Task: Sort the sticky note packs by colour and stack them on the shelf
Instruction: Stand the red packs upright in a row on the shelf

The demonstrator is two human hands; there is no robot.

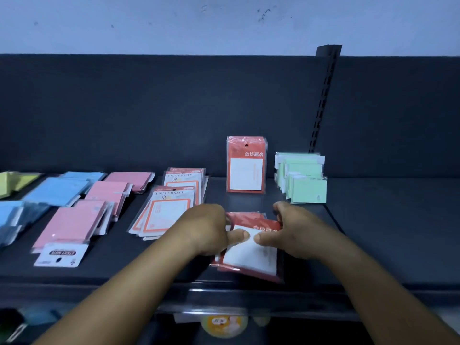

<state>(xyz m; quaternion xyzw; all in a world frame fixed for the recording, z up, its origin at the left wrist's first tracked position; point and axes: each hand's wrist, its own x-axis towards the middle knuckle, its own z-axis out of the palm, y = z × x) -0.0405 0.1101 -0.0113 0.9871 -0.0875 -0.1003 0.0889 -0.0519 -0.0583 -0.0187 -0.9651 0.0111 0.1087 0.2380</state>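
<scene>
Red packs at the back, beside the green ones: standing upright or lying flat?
Upright. The red packs stand on their bottom edge against the shelf's back panel, front facing the camera.

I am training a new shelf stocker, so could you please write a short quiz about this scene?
1. True or false: both hands, left hand and right hand, hold the red packs.
2. Which packs stand upright just right of the standing red pack? A blue, B green, C pink.
3. Fill in: the pink packs lie on the ______ side of the shelf.

Key: 1 true; 2 B, the green packs; 3 left.
</scene>
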